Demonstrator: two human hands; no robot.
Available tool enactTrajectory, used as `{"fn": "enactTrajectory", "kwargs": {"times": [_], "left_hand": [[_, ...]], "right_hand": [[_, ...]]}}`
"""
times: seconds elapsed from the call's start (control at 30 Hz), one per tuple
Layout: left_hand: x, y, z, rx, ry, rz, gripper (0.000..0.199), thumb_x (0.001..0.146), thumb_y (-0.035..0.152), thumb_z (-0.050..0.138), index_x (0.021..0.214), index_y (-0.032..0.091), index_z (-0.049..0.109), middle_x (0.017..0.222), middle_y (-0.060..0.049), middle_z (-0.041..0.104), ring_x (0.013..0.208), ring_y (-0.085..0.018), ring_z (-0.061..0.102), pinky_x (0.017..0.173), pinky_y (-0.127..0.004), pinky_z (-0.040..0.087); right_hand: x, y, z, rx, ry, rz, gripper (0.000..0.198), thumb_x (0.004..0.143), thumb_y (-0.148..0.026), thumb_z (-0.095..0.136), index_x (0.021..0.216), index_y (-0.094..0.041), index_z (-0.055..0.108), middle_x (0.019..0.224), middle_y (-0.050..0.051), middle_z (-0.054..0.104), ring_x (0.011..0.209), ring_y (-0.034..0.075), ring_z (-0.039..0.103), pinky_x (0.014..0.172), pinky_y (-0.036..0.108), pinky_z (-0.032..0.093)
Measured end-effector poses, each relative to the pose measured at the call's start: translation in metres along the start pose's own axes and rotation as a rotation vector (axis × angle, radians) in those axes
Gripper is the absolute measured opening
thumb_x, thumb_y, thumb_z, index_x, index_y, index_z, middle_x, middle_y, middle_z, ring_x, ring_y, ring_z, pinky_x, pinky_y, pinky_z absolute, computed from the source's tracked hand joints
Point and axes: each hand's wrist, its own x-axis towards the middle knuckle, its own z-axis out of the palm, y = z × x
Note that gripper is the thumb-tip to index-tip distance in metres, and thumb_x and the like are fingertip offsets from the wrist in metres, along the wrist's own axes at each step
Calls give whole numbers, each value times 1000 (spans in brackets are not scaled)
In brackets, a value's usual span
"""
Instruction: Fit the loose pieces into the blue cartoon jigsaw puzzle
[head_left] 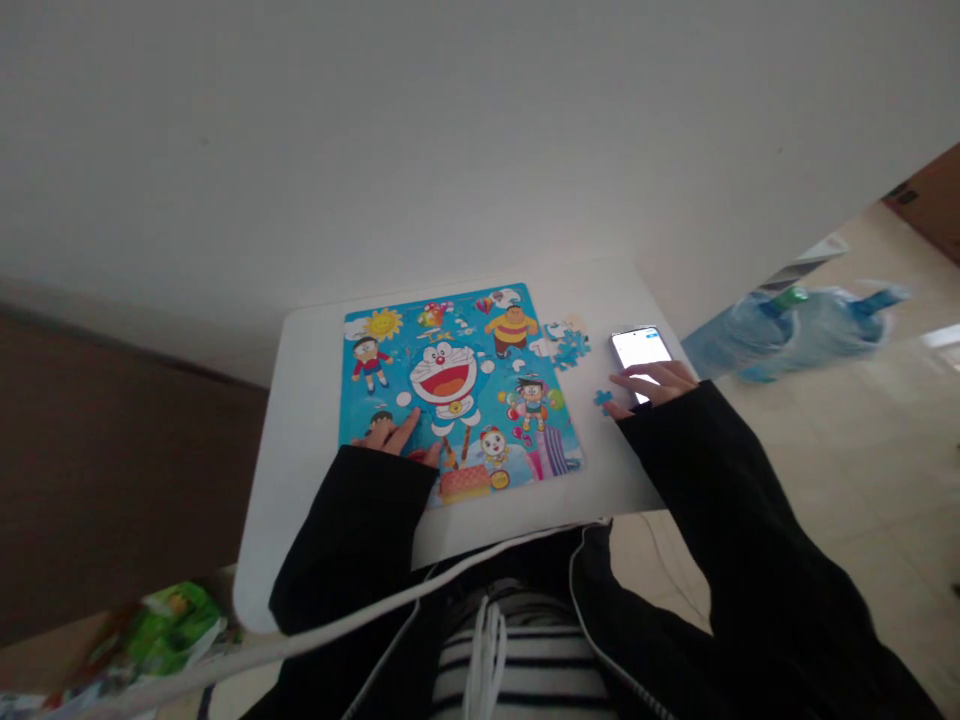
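A blue cartoon jigsaw puzzle (480, 385) lies flat on the small white table, with a big blue-and-white cat figure in its middle. My left hand (394, 438) rests on its lower left part, fingers stretched apart, covering some of the picture. At the puzzle's right edge is a cluster of loose puzzle pieces (568, 345). A smartphone (640, 346) with a lit screen lies farther right. Over its lower part is my right hand (660, 385), fingers spread. One blue puzzle piece (603, 400) is at the tip of its thumb, seemingly touching it.
The white table (292, 400) stands against a pale wall (450, 150). Large blue water bottles (757, 335) stand on the tiled floor at right. A white cable (360, 620) crosses in front of my body. A green bag (169, 630) is on the floor at lower left.
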Motion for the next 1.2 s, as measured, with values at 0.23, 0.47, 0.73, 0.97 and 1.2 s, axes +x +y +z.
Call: {"fn": "enactTrajectory", "kwargs": {"times": [0.23,0.47,0.73,0.97,1.2], "left_hand": [[0,3,-1,-16,42,-2,46,72,47,56,111,23,60,68,1,50,53,-13,48,57,-28,39],[-5,7,-8,-236,100,-113,24,73,38,58,86,19,68,69,0,53,56,-12,50,55,-25,43],[-18,11,-16,-238,77,-193,25,76,37,58,88,18,68,82,-3,60,57,-11,50,56,-25,46],[-15,10,-19,-314,34,-201,23,76,39,58,86,21,67,71,0,55,62,-12,54,56,-25,46],[-14,11,-21,-341,60,-190,21,75,37,59,85,20,68,74,-1,60,67,-12,58,61,-24,46]], "right_hand": [[62,5,39,60,-251,-174,39,75,-32,56,112,-20,61,106,5,66,95,22,58,88,36,44],[77,3,54,84,-378,-233,36,74,-24,56,109,-23,63,103,5,66,93,21,58,83,33,46],[76,4,41,225,-314,-102,32,68,-33,65,93,-15,68,83,9,61,69,18,59,63,29,49],[71,-27,23,431,-245,98,13,70,-34,62,72,-21,65,66,2,63,55,11,57,49,21,43],[66,-103,26,762,-324,176,25,74,-34,57,94,-23,68,71,1,67,53,9,58,41,18,38]]}}
